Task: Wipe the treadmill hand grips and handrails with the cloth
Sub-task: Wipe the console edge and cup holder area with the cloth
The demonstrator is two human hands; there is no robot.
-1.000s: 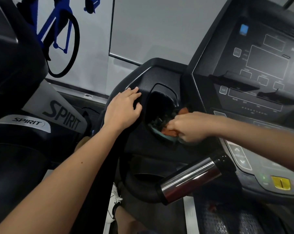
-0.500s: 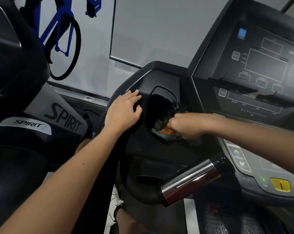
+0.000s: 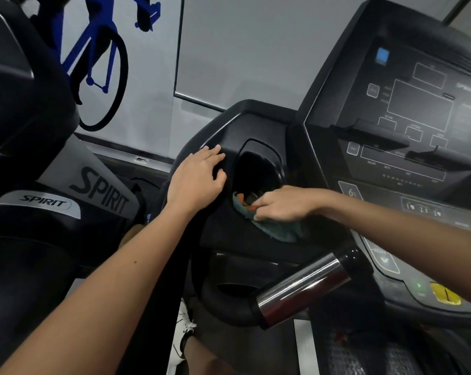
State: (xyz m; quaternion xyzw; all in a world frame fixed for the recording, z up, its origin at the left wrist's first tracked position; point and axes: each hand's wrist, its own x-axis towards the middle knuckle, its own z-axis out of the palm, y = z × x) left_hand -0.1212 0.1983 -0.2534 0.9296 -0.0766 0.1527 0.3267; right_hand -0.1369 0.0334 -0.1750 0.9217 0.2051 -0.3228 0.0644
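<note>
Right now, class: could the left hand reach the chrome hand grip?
Probably yes. The left hand rests on the console, holding nothing, and nothing seems to block the way down to the chrome hand grip. The right hand, holding the cloth, works higher up.

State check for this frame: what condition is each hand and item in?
Left hand: flat, resting on the console housing.
Right hand: gripping the cloth at the cup holder rim.
Cloth: bunched, partly under the right hand.
Chrome hand grip: untouched.
Display: dark.
</note>
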